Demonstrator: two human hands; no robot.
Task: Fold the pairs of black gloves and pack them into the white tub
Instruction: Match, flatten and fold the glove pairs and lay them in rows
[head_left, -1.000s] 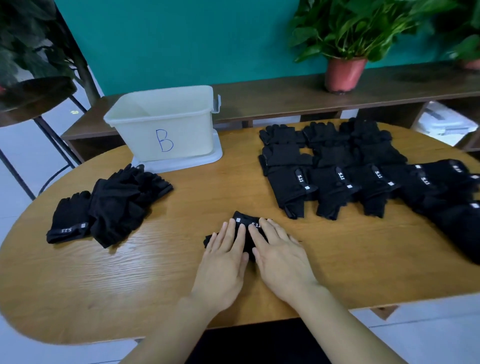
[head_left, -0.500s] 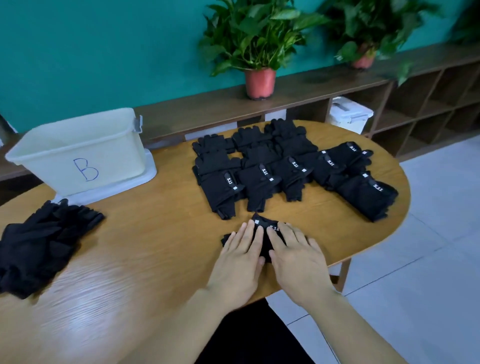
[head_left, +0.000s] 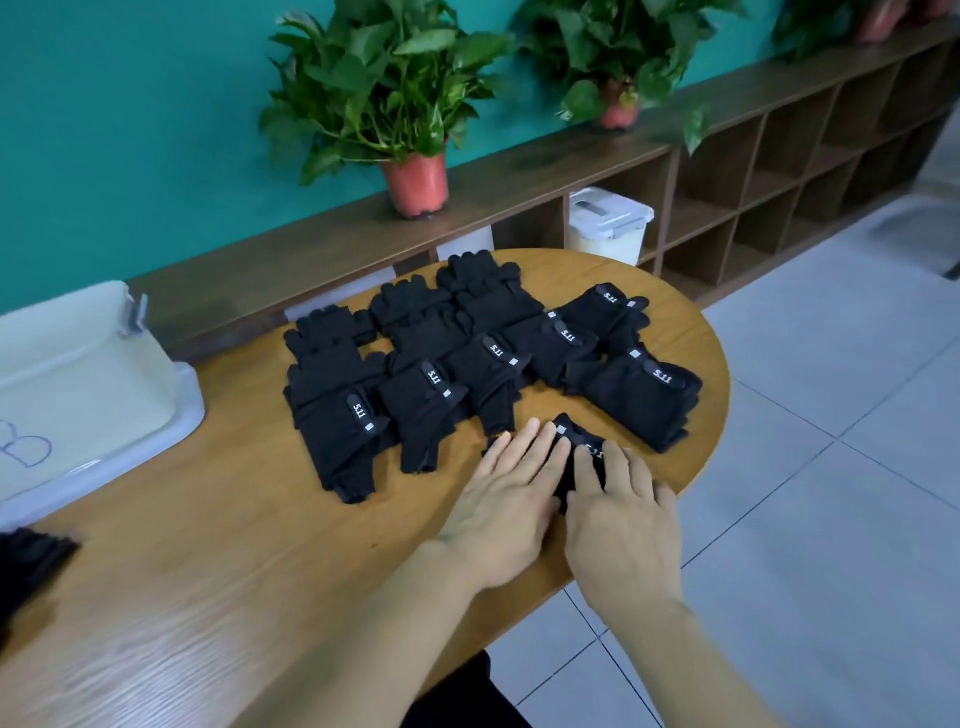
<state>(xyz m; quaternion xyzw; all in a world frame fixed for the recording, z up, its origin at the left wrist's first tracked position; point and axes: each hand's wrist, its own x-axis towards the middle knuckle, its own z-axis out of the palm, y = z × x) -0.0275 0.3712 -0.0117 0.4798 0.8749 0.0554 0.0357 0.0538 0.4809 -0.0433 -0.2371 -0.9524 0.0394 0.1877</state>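
— Where are the hands?

— Side by side near the right end of the tabletop (head_left: 234, 530), at its near edge. The left hand (head_left: 506, 499) and right hand (head_left: 621, 525) both lie flat, fingers straight and slightly spread, pressing on a folded glove pair (head_left: 576, 441) (only its far end, with a white 5.11 label, shows past the fingertips).

— And the other gloves?

— The gloves (head_left: 415, 384) lie just beyond in overlapping rows across the far right of the tabletop. The nearest sits just beside the left fingertips; I cannot tell whether they touch.

— The tub?

— The tub (head_left: 78, 374) stands at the far left, well apart from the hands, with a blue B on its side. A dark pile (head_left: 26, 566) shows at the left edge, on the near side of the tub.

— Behind?

— A wooden shelf (head_left: 727, 197) runs along the teal wall and carries two plants (head_left: 395, 83). A white lidded bin (head_left: 608, 223) stands under it.
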